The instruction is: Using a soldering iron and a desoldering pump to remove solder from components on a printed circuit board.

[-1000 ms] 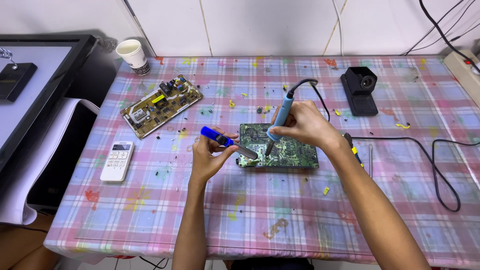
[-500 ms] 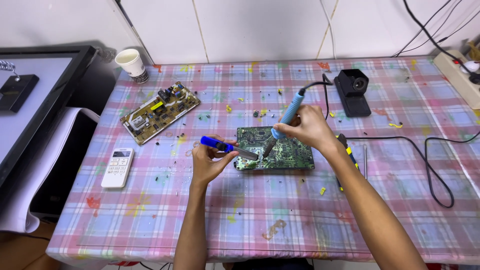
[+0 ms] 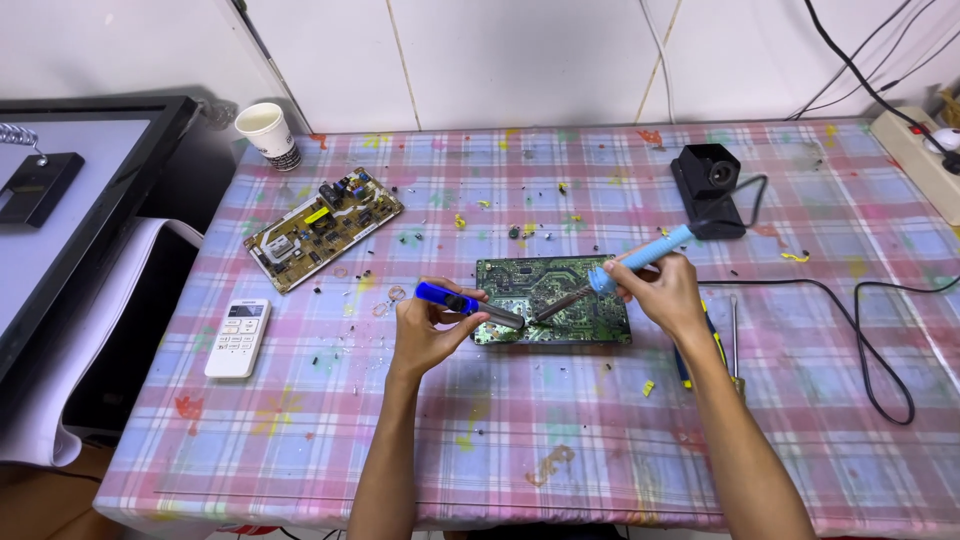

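While both hands are working low over the middle of the table, the left hand (image 3: pixel 425 335) is pinching a blue-handled tool (image 3: pixel 447 297), seemingly tweezers or a small pick, its fingers curled closed around the handle and its metal tip pointing right onto the green circuit board (image 3: pixel 552 300). The right hand (image 3: pixel 660 292) is gripping a light-blue soldering iron (image 3: pixel 640 258) pen-fashion, fingers wrapped shut on the barrel, with the dark tip slanting down and left towards the same spot. The two tips are meeting near the board's left-centre, almost touching; whether they are actually in contact is too fine to tell.

The board is lying flat, its long axis running left to right across the table, directly between the two hands; the left hand is sitting just beside its left edge, the right hand over its right end, so both are about equally near the working point.

Further out, the iron's black cord (image 3: pixel 870 340) is looping away to the right, and its black stand (image 3: pixel 708 185) is sitting behind the board. A second, tan circuit board (image 3: pixel 322 227) is lying tilted to the upper left, a white remote control (image 3: pixel 238 337) below it and a paper cup (image 3: pixel 268 136) near the wall. Small clipped bits are dotting the checked tablecloth (image 3: pixel 560 440).
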